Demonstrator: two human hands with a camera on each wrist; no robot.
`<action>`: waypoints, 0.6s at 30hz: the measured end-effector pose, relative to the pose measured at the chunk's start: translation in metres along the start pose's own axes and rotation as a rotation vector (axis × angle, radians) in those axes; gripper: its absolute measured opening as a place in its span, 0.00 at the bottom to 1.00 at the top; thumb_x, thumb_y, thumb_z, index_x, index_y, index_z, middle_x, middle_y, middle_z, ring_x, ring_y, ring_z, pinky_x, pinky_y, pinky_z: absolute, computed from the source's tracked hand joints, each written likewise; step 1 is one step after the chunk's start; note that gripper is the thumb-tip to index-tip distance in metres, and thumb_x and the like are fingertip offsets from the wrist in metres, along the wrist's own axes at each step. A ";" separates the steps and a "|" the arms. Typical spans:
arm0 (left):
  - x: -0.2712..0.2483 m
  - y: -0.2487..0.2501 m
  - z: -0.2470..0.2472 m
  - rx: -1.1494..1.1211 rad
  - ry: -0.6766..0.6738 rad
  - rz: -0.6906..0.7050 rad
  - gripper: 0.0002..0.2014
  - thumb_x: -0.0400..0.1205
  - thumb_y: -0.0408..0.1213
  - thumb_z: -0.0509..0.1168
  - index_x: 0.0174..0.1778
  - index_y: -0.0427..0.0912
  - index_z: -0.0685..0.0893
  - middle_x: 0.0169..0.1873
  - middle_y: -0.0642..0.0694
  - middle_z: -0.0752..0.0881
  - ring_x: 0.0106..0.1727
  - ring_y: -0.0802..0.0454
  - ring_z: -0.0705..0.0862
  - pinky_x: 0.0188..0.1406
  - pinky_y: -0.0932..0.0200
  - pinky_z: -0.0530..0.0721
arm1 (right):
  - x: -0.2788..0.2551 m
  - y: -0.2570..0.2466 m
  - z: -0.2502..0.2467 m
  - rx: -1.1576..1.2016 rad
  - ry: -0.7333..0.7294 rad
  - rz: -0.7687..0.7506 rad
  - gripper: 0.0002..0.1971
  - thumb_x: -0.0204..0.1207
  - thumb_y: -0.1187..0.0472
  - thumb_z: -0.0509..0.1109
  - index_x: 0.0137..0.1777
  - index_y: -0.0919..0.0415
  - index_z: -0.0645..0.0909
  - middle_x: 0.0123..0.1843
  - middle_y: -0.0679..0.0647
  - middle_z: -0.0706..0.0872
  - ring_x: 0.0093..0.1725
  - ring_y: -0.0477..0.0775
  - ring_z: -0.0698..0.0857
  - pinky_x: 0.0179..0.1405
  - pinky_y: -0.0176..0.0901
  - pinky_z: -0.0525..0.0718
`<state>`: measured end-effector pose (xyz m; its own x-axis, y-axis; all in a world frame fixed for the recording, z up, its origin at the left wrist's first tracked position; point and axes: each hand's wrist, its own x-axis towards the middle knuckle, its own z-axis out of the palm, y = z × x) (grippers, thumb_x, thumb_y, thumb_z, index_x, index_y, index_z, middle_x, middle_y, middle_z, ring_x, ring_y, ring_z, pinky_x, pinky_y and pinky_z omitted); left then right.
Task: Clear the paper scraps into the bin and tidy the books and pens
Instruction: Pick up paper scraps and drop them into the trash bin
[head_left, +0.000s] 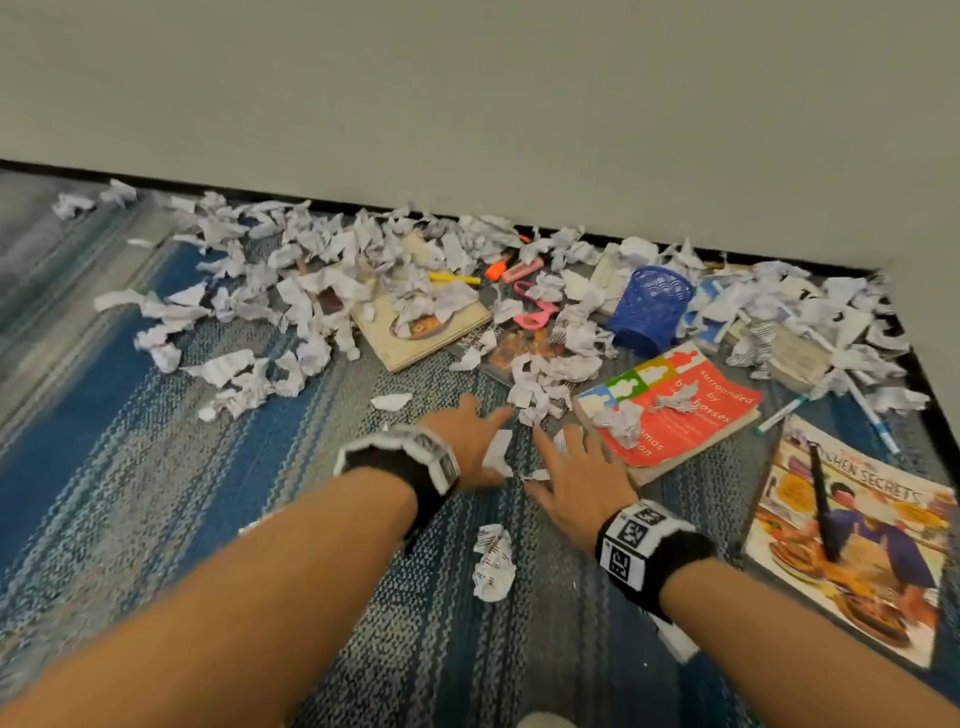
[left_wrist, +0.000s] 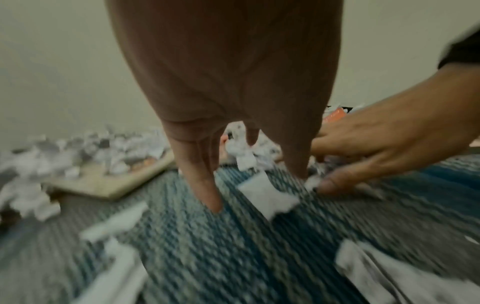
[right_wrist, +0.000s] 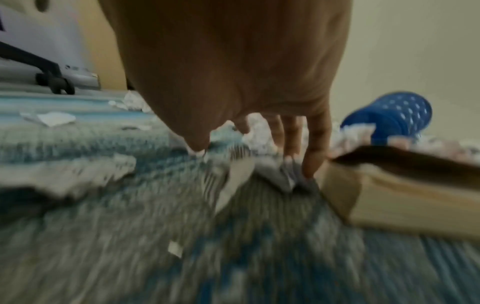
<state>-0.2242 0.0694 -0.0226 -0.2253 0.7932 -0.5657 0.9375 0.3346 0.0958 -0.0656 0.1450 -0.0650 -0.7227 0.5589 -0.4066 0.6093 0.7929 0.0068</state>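
Best to sweep low with both palms, cupping loose scraps (head_left: 535, 387) inward into one heap before lifting, so fewer trips to the bin (head_left: 652, 306). Keep fingertips brushing the carpet (head_left: 208, 441); avoid dragging the red book (head_left: 675, 410) along.

Left hand (head_left: 470, 449) spread, fingers straight, reaching down to the carpet, gripping nothing; a flat white scrap (left_wrist: 267, 195) just beside its fingers (left_wrist: 205, 185). Right hand (head_left: 576, 478) likewise spread flat, holding nothing, small torn bits under its fingertips, red book edge just beside the little finger (right_wrist: 315, 152).

Most scraps heaped beyond both hands along the wall, over books and pens. Blue mesh bin tipped on its side, past the red book, well apart from either hand. One crumpled scrap (head_left: 493, 564) lying nearer, between the forearms.
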 end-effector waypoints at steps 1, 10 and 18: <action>0.003 0.005 0.016 -0.022 -0.027 -0.022 0.46 0.77 0.60 0.67 0.83 0.59 0.46 0.78 0.34 0.60 0.67 0.33 0.78 0.59 0.42 0.83 | -0.001 0.001 0.011 -0.013 0.028 0.013 0.36 0.82 0.37 0.52 0.85 0.52 0.48 0.83 0.62 0.58 0.79 0.67 0.63 0.70 0.62 0.73; 0.009 0.011 0.059 -0.204 0.244 -0.080 0.17 0.84 0.31 0.60 0.69 0.41 0.68 0.70 0.38 0.65 0.67 0.37 0.68 0.57 0.46 0.80 | 0.012 0.021 0.035 0.103 0.168 -0.080 0.11 0.86 0.63 0.52 0.65 0.62 0.70 0.65 0.62 0.73 0.63 0.62 0.73 0.59 0.49 0.73; -0.012 -0.010 0.061 -0.140 0.547 -0.365 0.27 0.84 0.58 0.47 0.48 0.40 0.83 0.57 0.41 0.76 0.58 0.42 0.74 0.57 0.43 0.75 | -0.008 -0.016 0.027 0.271 0.322 -0.233 0.11 0.86 0.53 0.52 0.47 0.57 0.71 0.39 0.54 0.78 0.38 0.58 0.78 0.32 0.45 0.71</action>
<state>-0.2144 0.0254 -0.0665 -0.6576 0.7481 -0.0887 0.7409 0.6635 0.1037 -0.0607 0.1216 -0.0861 -0.8884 0.4544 -0.0648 0.4511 0.8383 -0.3063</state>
